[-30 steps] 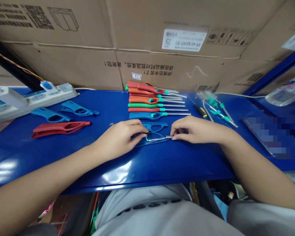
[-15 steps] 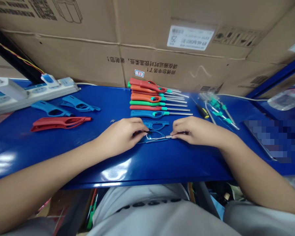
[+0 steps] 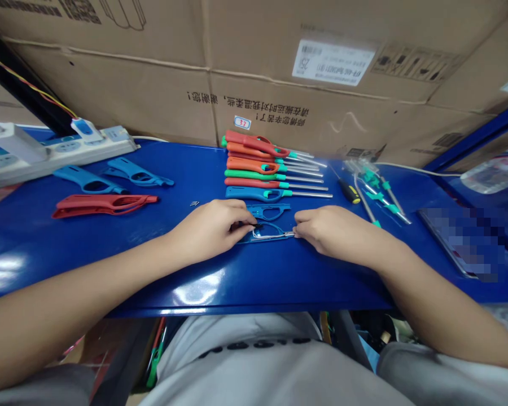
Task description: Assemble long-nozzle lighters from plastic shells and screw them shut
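Note:
My left hand pinches a small black part over the left end of a blue lighter shell half. White wires run from there along the shell to a thin metal piece at its right end. My right hand closes thumb and fingers on that metal piece; its far end is hidden by the fingers. Just behind lies another blue shell half, its inside facing up. Several long-necked lighters in red, orange, green and blue lie in a row beyond.
Small metal pins lie left of my left hand. Farther left are a red lighter shell, blue shells and a power strip. To the right lie a screwdriver, metal tubes with green parts and a phone. Cardboard stands behind.
The fingers of my right hand have curled in closer around the metal piece. A thin grey rod that slanted below the white wires no longer shows apart from them. My left hand keeps its pinch.

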Motion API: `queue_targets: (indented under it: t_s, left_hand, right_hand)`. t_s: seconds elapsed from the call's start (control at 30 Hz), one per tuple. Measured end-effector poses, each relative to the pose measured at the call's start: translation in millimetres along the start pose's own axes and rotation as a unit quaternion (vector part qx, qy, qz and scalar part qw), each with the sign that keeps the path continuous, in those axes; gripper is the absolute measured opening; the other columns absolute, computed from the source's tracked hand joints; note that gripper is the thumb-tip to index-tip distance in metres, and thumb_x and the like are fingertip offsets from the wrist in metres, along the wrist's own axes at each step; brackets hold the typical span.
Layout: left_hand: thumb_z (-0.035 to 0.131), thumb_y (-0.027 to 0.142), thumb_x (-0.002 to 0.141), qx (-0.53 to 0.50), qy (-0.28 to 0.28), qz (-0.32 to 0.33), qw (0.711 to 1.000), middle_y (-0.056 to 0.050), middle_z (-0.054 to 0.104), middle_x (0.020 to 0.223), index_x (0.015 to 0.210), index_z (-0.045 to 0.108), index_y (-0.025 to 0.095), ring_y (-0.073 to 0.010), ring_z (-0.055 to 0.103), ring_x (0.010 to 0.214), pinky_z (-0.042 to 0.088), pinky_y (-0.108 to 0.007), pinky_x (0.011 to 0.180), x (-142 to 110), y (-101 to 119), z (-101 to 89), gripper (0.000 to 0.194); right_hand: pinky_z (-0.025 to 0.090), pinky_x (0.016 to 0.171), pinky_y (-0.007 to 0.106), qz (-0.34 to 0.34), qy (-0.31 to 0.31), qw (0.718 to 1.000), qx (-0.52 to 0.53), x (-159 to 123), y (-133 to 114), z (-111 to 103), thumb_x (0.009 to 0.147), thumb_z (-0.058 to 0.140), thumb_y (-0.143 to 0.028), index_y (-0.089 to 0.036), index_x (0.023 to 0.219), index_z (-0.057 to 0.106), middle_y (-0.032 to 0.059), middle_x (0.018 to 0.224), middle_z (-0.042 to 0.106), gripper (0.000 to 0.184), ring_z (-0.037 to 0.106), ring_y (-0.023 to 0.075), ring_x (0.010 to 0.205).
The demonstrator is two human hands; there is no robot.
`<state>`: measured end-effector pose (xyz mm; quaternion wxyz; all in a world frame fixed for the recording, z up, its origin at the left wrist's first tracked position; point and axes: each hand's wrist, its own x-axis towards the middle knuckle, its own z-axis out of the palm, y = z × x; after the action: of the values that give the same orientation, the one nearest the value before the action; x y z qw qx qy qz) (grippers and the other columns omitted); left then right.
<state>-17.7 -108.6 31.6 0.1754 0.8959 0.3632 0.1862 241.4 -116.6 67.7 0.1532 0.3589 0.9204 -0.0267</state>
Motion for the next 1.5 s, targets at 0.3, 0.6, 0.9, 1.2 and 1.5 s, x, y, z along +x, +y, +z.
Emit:
queue_targets:
  t_s: [0.3,0.6,0.9,1.2,1.5]
  left_hand:
    - [0.065,0.019,0.092,-0.022,0.028,-0.004,0.999,-0.004,0.076,0.091,0.098,0.078,0.018,-0.0159,0.070,0.077,0.053,-0.026,0.070,1.8,-1.1,3.2,0.015]
    - [0.063,0.022,0.092,-0.010,0.018,-0.032,0.999,-0.004,0.081,0.097,0.099,0.081,0.021,-0.0220,0.076,0.083,0.057,-0.032,0.072,-1.4,2.6,-3.2,0.019]
    - [0.057,0.017,0.094,0.070,-0.030,-0.023,0.997,-0.004,0.080,0.109,0.111,0.078,0.025,-0.0240,0.076,0.094,0.059,-0.035,0.080,-4.7,7.3,-5.9,0.028]
    - [0.050,0.014,0.096,0.282,-0.096,0.031,0.954,-0.014,0.077,0.098,0.137,0.061,0.008,-0.0296,0.073,0.086,0.059,-0.039,0.071,-19.2,34.3,-3.1,0.043]
    - [0.045,-0.002,0.088,0.320,-0.103,0.057,0.940,-0.023,0.070,0.125,0.146,0.050,0.006,-0.0322,0.067,0.114,0.057,-0.042,0.090,-31.4,48.0,13.0,0.059]
  right_hand:
    - [0.022,0.058,0.032,0.010,-0.011,0.999,-0.040,0.1,-6.4,-4.5,0.093,0.049,-0.007,-0.013,0.085,0.074,0.0081,0.084,0.066,0.028,0.051,0.0145,0.061]
    - [0.024,0.058,0.031,0.007,0.000,1.000,-0.014,-0.3,-3.0,-4.8,0.092,0.051,-0.007,-0.014,0.084,0.074,0.0082,0.087,0.068,0.025,0.053,0.0145,0.064]
    - [0.025,0.058,0.031,0.010,-0.002,1.000,-0.002,-1.8,-2.1,-4.5,0.095,0.049,-0.009,-0.014,0.084,0.074,0.0084,0.087,0.067,0.028,0.053,0.0146,0.064]
    - [0.023,0.057,0.031,0.014,0.005,1.000,-0.016,-0.6,-2.9,-2.6,0.095,0.051,-0.010,-0.014,0.080,0.073,0.0079,0.085,0.067,0.027,0.052,0.0139,0.061]
    - [0.023,0.056,0.031,0.028,0.028,0.999,-0.019,-0.7,-7.9,3.4,0.095,0.048,-0.009,-0.014,0.081,0.072,0.0076,0.083,0.066,0.028,0.051,0.0128,0.057]
